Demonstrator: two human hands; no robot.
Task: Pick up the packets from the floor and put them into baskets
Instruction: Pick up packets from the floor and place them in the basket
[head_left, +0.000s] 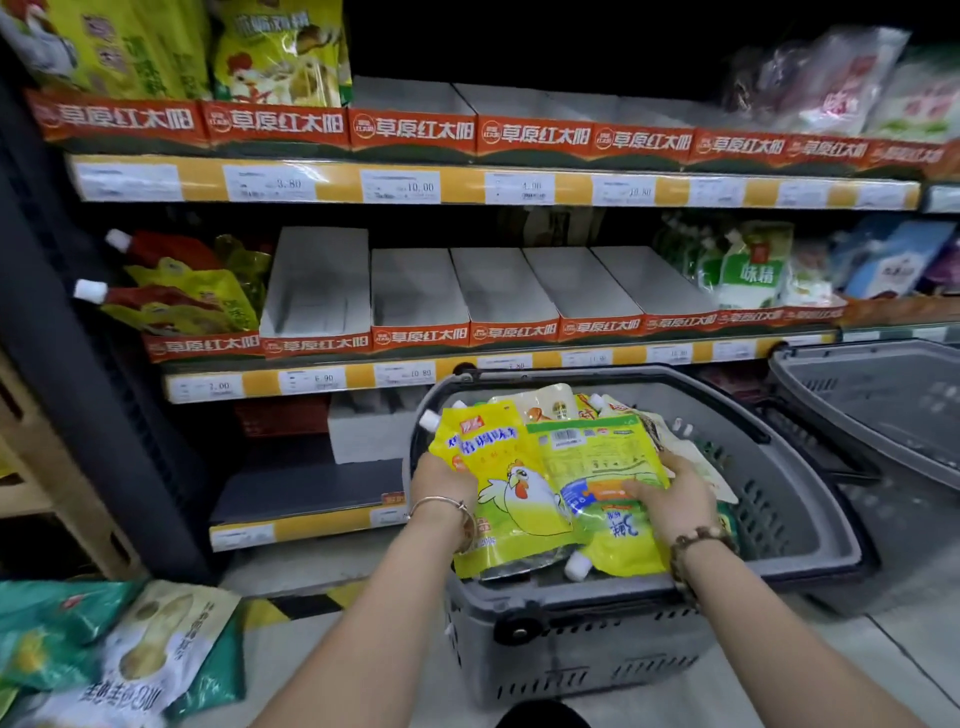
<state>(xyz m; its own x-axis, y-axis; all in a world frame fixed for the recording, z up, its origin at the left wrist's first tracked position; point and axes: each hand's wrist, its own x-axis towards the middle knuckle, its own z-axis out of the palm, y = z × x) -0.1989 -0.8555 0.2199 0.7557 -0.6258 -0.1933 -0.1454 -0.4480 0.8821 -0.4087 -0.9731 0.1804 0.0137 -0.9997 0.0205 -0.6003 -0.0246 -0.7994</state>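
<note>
Left hand (441, 486) and right hand (670, 501) clasp opposite sides of a stack of yellow spouted pouches (514, 488). Green and white packets (130, 649) lie on the floor left of the grey basket (571, 592). The stack is over its open top. A second basket (883, 405) stands beyond, to its right.

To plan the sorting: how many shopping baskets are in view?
2. One grey basket sits front centre, holding packets; the second basket is right of it, cut by the picture edge. Others may be hidden.
</note>
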